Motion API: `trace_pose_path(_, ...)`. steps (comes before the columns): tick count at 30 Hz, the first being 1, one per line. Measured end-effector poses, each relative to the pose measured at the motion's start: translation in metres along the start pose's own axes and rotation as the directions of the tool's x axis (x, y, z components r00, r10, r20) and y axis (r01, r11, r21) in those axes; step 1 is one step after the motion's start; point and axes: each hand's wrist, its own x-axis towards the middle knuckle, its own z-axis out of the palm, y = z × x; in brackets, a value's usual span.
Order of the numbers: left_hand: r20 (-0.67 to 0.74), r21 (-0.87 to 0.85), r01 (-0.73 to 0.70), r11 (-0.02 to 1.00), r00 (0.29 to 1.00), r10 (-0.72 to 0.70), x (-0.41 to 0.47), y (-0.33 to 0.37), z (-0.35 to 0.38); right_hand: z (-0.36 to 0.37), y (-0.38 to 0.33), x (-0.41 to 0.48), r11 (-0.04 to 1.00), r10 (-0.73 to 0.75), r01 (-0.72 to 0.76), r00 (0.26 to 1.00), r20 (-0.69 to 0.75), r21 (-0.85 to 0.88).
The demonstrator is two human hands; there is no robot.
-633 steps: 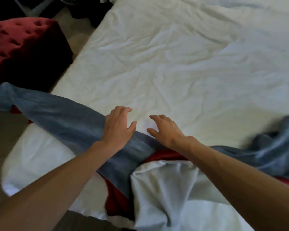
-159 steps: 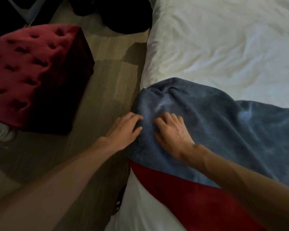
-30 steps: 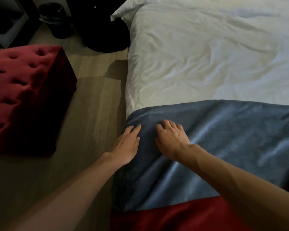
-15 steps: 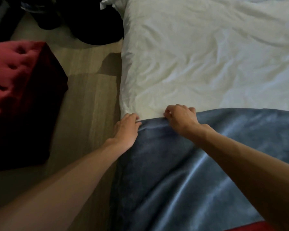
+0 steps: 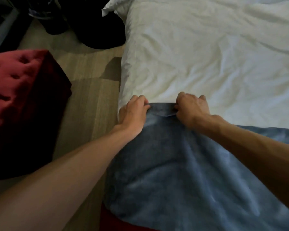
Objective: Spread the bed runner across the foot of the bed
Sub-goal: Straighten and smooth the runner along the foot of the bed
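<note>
Left hand [image 5: 133, 114], right hand [image 5: 192, 110] have tugged bed runner [image 5: 173, 172] edge upward.

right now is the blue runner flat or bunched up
Spread but not flat: the bed runner is puckered where the left hand and right hand grip its upper edge.

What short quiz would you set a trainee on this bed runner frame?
1. True or false: the right hand hangs clear of the bed runner.
2. What is the red thing on the floor at the left? A: a tufted ottoman. B: a laundry basket. C: a suitcase.
3. Fill the gap: the left hand grips the runner's far edge, which lies on a ____ duvet.

Key: 1 false, its curled fingers grip the runner's far edge. 2 A. 3 white.
</note>
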Motion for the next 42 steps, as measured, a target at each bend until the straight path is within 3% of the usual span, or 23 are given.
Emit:
trace_pose_path(3, 0.162, 0.011, -0.049, 0.999, 0.986, 0.046, 0.008, 0.01, 0.012, 0.006, 0.02, 0.006, 0.997, 0.065, -0.067, 0.997, -0.032, -0.045)
trace_pose_path(6, 0.299, 0.147, -0.138, 0.979, 0.95, 0.089, -0.004, 0.007, 0.024, 0.027, 0.025, -0.001, 0.999, 0.052, -0.052, 0.998, 0.023, 0.0)
trace_pose_path(9, 0.267, 0.226, -0.168, 0.959, 0.958, 0.105, -0.019, 0.002, 0.028, 0.035, 0.024, -0.01, 0.999, 0.024, -0.025, 0.999, 0.049, 0.025)
trace_pose_path(12, 0.238, 0.232, -0.167, 0.958, 0.965, 0.11, -0.035, 0.001, 0.025, 0.029, 0.025, -0.023, 0.999, 0.002, -0.005, 0.998, -0.067, -0.037)
trace_pose_path(15, 0.25, 0.232, -0.186, 0.955, 0.96, 0.126, -0.061, 0.004, 0.022, 0.029, 0.026, -0.047, 0.99, -0.116, 0.103, 0.983, -0.141, -0.094)
trace_pose_path(23, 0.319, 0.214, -0.263, 0.941, 0.929, 0.188, -0.152, 0.01, 0.033, 0.059, 0.029, -0.142, 0.923, -0.352, 0.344, 0.936, -0.012, -0.174)
trace_pose_path(35, 0.349, 0.229, -0.353, 0.907, 0.9, 0.262, -0.252, 0.022, 0.034, 0.084, 0.026, -0.258, 0.975, -0.215, 0.217, 0.976, 0.041, -0.044)
trace_pose_path(42, 0.408, 0.161, -0.444, 0.881, 0.843, 0.35, -0.326, 0.047, 0.037, 0.084, 0.041, -0.359, 0.964, -0.251, 0.261, 0.956, 0.152, -0.045)
